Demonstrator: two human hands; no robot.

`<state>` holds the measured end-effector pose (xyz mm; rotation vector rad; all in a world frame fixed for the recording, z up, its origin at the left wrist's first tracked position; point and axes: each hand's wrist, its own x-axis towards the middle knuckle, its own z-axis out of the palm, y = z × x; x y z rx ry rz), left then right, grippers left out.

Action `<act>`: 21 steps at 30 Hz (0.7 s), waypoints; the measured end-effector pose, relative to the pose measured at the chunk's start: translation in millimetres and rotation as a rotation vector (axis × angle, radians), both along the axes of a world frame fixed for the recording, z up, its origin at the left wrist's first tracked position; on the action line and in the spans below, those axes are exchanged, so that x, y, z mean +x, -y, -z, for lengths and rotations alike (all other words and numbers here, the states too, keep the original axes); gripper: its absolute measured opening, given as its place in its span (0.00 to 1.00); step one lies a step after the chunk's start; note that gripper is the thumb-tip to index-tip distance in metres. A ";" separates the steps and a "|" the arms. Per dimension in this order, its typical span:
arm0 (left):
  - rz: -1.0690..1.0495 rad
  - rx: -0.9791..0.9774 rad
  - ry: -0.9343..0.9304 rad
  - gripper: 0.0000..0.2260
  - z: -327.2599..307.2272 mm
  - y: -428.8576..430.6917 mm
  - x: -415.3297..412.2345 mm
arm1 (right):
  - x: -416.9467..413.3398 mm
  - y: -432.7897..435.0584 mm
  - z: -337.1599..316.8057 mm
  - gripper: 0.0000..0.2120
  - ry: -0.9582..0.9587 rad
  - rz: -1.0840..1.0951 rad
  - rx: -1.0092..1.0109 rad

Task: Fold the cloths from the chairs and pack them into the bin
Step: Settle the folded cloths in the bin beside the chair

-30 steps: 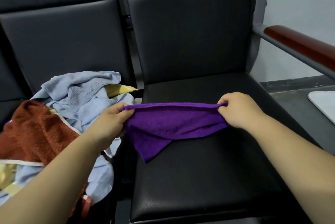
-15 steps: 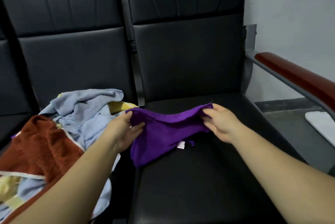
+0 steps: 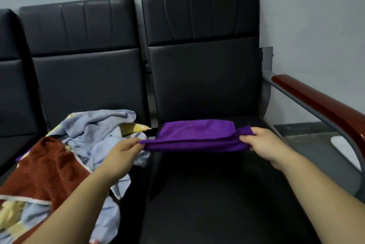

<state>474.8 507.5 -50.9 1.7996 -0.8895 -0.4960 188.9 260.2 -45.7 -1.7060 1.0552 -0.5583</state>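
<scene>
The purple cloth [image 3: 197,137] sat at the middle of the frame, held just above the back part of the right-hand chair seat [image 3: 217,200] as a flat, level band. Stacked edges showed along its near side, so it looked doubled over. A second before, it had hung from the same two hands with one loose corner drooping toward the seat, and half a second before, it had sagged slack between hands drawn closer together. Now that corner was gone from view and the fabric was pulled taut. The left hand [image 3: 122,154] pinched the cloth's left end between thumb and fingers, and the right hand [image 3: 264,145] gripped the right end with fingers curled over it; the two were well apart, at about the same height. I judged that one fold had just been made and squared up, with at least one more needed before packing. Left of the cloth, on the neighbouring seat, the pile of cloths [image 3: 94,135] lay unfolded, a brown towel [image 3: 45,166] at the lower left touching a light blue cloth [image 3: 102,123]. At the right edge ran the wooden armrest [image 3: 316,105]. No bin was in view.
</scene>
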 end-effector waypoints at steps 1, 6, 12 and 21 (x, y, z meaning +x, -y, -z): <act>0.014 0.092 0.034 0.12 4.9 -2.8 3.2 | -4.7 1.2 1.1 0.06 -0.144 -0.034 0.023; 0.053 0.248 -0.215 0.13 18.0 -5.4 1.8 | -17.4 2.0 2.3 0.05 -0.594 -0.065 0.239; -0.076 0.269 -0.254 0.14 31.0 4.6 -11.5 | -8.2 -4.4 6.6 0.02 -0.472 -0.060 0.154; -0.295 0.119 -0.283 0.09 42.2 27.7 -2.3 | 25.1 2.7 21.2 0.08 -0.221 0.070 0.032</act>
